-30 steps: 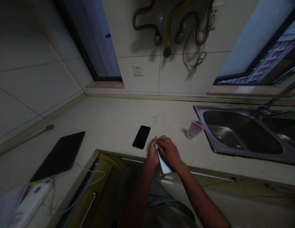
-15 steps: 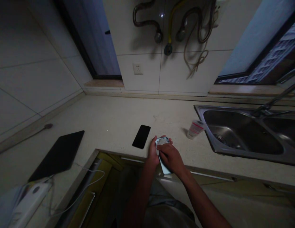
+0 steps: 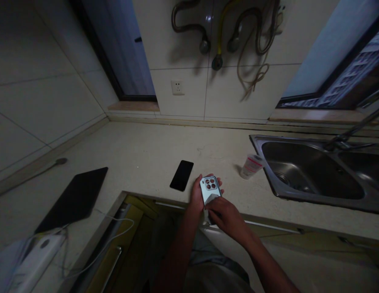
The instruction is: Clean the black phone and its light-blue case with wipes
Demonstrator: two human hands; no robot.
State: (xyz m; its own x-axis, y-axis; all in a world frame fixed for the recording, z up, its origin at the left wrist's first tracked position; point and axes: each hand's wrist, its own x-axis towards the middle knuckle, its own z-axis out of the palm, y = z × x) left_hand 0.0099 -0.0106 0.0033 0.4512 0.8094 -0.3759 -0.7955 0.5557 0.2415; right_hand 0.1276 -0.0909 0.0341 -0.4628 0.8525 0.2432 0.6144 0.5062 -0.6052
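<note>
My left hand (image 3: 196, 194) is wrapped round a pale blue smartphone (image 3: 207, 196), its back and square camera block facing up. Fingertips show past the phone's right side. Over the lower half of the phone, my right hand (image 3: 225, 212) is closed on a small light grey cloth or wipe (image 3: 212, 198), which lies against the phone's back. The phone's lower end is hidden by that hand. A second phone, a black smartphone (image 3: 182, 175), rests on the counter just left of my hands.
A plastic cup (image 3: 251, 166) with red print stands right of my hands, beside the steel sink (image 3: 276, 194). On the left counter lie a black flat panel (image 3: 75, 199), a white device (image 3: 39, 260) and a white cable (image 3: 128, 220). The counter's front edge runs under my wrists.
My right hand has slid with the wipe from the phone's camera block down towards its lower end. The camera block is now uncovered. My left hand keeps its hold.
</note>
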